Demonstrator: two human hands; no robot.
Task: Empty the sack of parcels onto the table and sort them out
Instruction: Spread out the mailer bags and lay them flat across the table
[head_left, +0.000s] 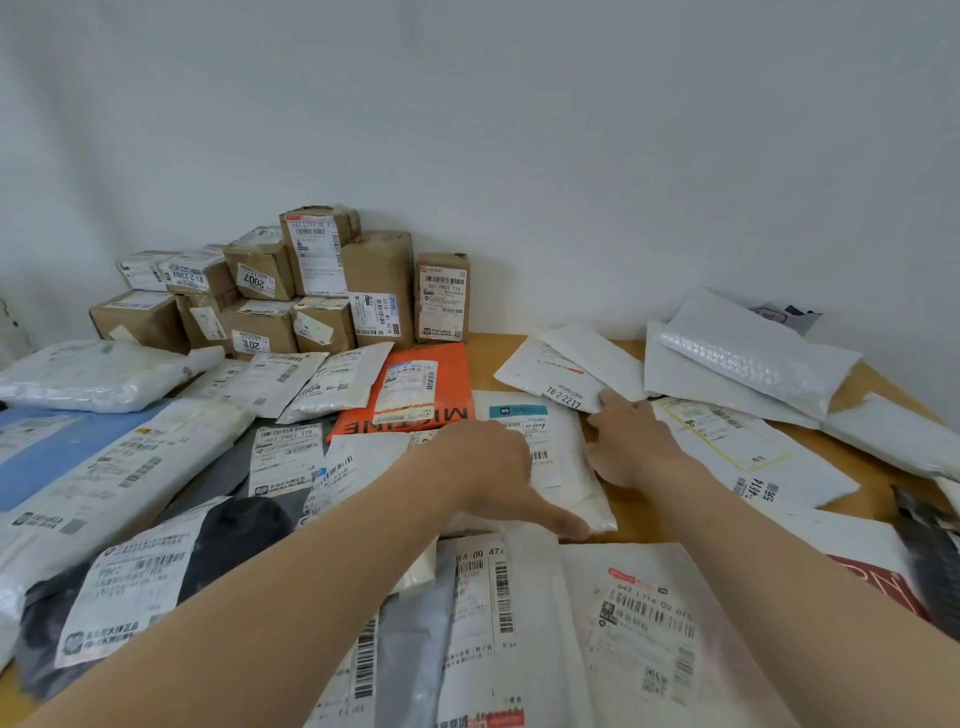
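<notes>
The white plastic parcel bag (563, 467) looks light, floppy and slippery; hold both sides. Left hand (488, 467): fingers curl onto it. Right hand (631, 441): fingers lie straight against it.

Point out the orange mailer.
In the head view, the orange mailer lies left of centre on the table, just in front of the brown boxes and beyond the left hand.

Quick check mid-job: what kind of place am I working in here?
Probably a small parcel sorting room or mailroom: taped cardboard boxes stacked against a bare white wall, and labelled poly mailers spread over a wooden table.
</notes>
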